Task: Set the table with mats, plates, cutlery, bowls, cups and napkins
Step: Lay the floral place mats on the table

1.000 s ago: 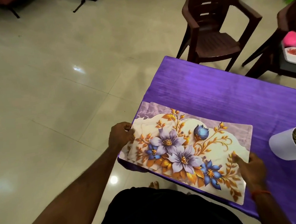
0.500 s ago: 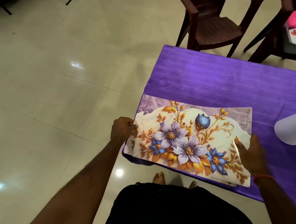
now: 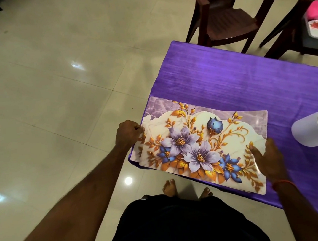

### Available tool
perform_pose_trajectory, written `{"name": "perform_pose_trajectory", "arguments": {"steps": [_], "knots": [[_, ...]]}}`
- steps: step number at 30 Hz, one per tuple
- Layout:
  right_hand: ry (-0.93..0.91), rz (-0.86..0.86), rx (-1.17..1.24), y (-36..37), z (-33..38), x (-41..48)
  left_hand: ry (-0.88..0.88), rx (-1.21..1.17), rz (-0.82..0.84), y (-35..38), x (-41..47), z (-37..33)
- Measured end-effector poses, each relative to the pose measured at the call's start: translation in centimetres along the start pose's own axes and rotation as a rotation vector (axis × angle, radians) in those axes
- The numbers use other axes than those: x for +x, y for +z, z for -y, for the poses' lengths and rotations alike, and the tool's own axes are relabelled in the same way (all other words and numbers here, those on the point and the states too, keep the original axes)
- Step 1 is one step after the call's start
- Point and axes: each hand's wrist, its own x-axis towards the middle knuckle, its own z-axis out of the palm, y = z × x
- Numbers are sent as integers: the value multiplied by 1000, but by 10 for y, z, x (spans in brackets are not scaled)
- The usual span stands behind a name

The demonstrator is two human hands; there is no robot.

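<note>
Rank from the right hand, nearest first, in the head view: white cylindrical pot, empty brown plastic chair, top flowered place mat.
1. Top flowered place mat, touched by the right hand.
2. White cylindrical pot, to its right.
3. Empty brown plastic chair, far back.

We see purple tablecloth (image 3: 227,75), white cylindrical container (image 3: 308,131) standing on it, dried brownish bits inside. Beyond cloth we note brown plastic chair (image 3: 227,14), second chair (image 3: 290,35) at right, pink bundle (image 3: 316,9) on its seat. Glossy beige floor tiles (image 3: 54,91) on left.

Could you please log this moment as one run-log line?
left hand: pinches mat stack edge | right hand: flat on mat stack | table: purple cloth
</note>
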Motion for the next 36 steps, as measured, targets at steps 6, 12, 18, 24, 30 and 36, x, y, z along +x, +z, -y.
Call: {"name": "perform_pose_trajectory", "arguments": {"steps": [6,12,18,24,30,36], "knots": [[12,2,-12,1,-3,-2,12,8,12,-2,-1,-1],[6,-4,-20,6,-3,-2,2,17,-6,-5,-1,-3],[-5,-55,-61,12,-13,-4,104,97,-25,-8,6,6],[32,-69,-71,16,-7,-14,160,175,-3,-3,19,6],[12,-79,-59,15,-13,-13,119,90,5,-2,16,2],[55,-50,-39,19,-22,-16,282,220,0,-2,16,4]]}}
